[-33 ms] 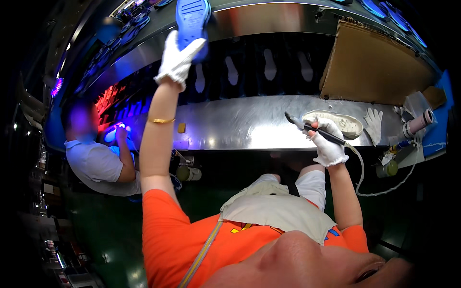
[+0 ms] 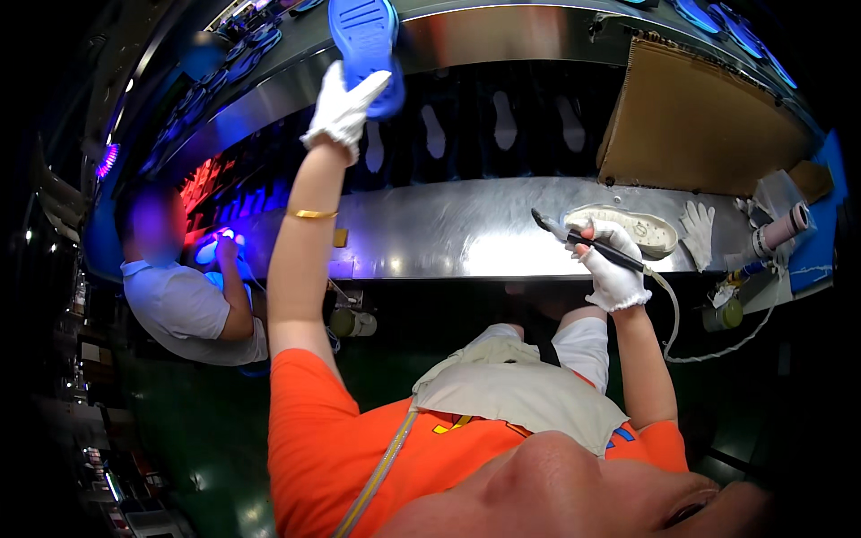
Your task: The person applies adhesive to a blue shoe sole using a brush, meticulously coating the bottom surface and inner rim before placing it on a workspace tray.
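My left hand (image 2: 339,109), in a white glove, reaches far forward and grips the heel end of a blue shoe sole (image 2: 366,43). The sole is raised at the edge of the upper shelf, its grooved face showing. Over the metal bench (image 2: 421,229), my right hand (image 2: 617,273), gloved with bare fingertips, is closed round a black-handled brush (image 2: 606,252). Dark bristles point to the left, and a pale tube runs from the handle's end. Just behind this hand lies a cream shoe sole (image 2: 659,237), hollow side up, partly covered by the fingers.
A cardboard sheet (image 2: 708,125) leans at the back right. Beside the cream sole lie a white glove (image 2: 698,235) and a pink roll (image 2: 782,229). Blue soles (image 2: 735,31) sit on the upper shelf (image 2: 520,31). A co-worker (image 2: 184,309) sits at the left under blue light.
My left hand and the blue sole have shifted slightly to the right. My right hand and its brush stay where they were.
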Motion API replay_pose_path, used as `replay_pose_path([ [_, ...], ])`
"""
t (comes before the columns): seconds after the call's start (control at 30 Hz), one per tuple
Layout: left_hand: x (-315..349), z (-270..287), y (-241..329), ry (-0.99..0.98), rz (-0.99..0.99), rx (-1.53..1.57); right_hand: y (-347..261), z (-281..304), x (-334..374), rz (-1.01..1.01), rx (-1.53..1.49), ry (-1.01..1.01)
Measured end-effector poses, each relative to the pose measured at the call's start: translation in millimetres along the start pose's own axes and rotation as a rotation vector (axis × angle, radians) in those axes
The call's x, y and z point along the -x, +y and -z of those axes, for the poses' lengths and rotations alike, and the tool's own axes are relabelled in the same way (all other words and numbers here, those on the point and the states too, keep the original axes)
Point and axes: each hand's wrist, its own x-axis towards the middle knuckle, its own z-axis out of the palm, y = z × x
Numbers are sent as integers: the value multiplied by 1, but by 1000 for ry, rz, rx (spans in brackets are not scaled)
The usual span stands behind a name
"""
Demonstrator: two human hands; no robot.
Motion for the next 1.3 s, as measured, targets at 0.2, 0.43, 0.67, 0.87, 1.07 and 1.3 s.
replay_pose_path([
  [0.2,39,-46,-54,-30,279,733,-11,2,18,22,117,-30],
  [0.43,166,-105,-58,-411,506,1334,-34,-22,11,-10,108,-19],
  [0.67,229,-161,-56,-92,627,1247,-18,-49,9,-25,90,8],
  [0.87,246,-183,-76,-95,640,1134,-3,-58,16,279,451,81],
  [1.07,244,-172,-78,-56,637,1132,-5,-49,26,-114,27,88],
  [1.3,236,-157,-74,-172,731,1097,3,-47,37,165,321,-143],
])
